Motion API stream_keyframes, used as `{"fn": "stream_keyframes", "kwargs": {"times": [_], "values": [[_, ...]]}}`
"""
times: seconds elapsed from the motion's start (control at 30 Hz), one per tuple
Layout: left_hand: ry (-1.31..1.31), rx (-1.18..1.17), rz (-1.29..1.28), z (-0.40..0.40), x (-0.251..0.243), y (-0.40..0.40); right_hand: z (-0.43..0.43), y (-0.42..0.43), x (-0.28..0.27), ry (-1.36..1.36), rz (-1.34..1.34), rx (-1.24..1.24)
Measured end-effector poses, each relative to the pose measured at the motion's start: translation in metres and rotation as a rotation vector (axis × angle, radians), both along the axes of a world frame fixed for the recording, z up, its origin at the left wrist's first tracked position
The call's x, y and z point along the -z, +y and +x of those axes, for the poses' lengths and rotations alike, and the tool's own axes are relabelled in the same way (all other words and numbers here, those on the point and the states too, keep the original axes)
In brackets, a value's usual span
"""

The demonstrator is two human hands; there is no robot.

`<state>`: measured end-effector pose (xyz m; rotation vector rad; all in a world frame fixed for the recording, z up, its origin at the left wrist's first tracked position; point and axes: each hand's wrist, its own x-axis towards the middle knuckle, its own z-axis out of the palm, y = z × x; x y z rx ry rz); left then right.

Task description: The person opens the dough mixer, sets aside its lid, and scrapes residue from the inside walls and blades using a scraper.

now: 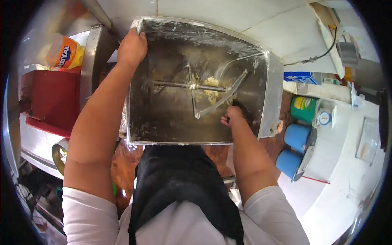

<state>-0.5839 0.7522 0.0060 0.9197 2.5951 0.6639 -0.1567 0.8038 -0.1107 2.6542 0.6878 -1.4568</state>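
A rectangular metal mixing trough [171, 128] lies open in front of my body, its inner walls streaked with pale residue. Inside, a metal mixing shaft [171, 84] carries cross arms and a curved blade [219, 101]. Yellowish dough-like residue [212, 81] clings around the shaft and the floor behind it. My left hand [132, 46] grips the trough's rim at the far left corner. Down in the trough, my right hand [233, 115] is just below the curved blade with its fingers curled. A small dark patch shows at those fingers; whether it is an object or shadow cannot be told.
On the left, a red container [55, 95] stands on a metal counter, with a Royal bottle [65, 52] behind it and a round metal vessel [59, 154] nearby. To the right are a green tub [303, 107], two blue containers [295, 137] and a white counter [321, 174]. A tiled wall [214, 12] rises behind the trough.
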Motion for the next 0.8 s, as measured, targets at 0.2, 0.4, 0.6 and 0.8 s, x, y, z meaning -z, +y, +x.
{"fn": "stream_keyframes", "kwargs": {"times": [0.2, 0.4, 0.6, 0.8], "values": [[-0.006, 0.000, 0.015, 0.006, -0.004, 0.005, 0.011, 0.002, 0.028, 0.185, 0.168, 0.050], [-0.030, 0.014, 0.010, 0.005, -0.004, 0.005, 0.022, 0.020, 0.040, -0.058, -0.069, -0.506], [-0.042, 0.015, -0.041, 0.006, -0.005, 0.012, 0.080, 0.016, 0.036, 0.019, -0.103, -0.832], [0.005, 0.003, -0.025, 0.001, 0.000, 0.003, 0.032, 0.013, 0.002, 0.218, -0.030, -0.031]]}}
